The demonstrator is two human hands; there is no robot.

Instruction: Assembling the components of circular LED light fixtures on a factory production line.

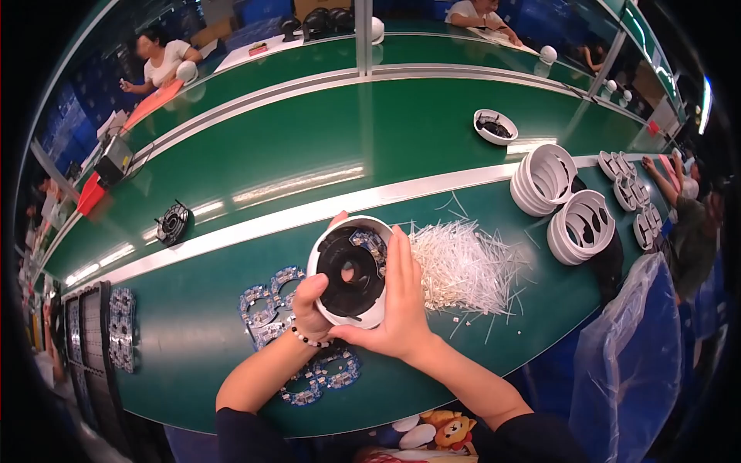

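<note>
The green bench (185,332) bears circuit boards (267,332), white strips (467,266) and white rings (528,190)

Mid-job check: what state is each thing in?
Left hand, gripping the housing
Right hand, against the housing's right side
Housing, held up, open side showing
Black insert, inside the housing
White strips, loose, heaped
Circuit boards, loose, in groups
White rings, stacked in two piles
Plastic bag, hanging, creased

Head view, left of fisheye pair, peering down on green workbench (185,332); left forearm (261,374) close at seven o'clock, right forearm (471,382) at five, metal rail (367,75) farther, bowing, at twelve.
</note>
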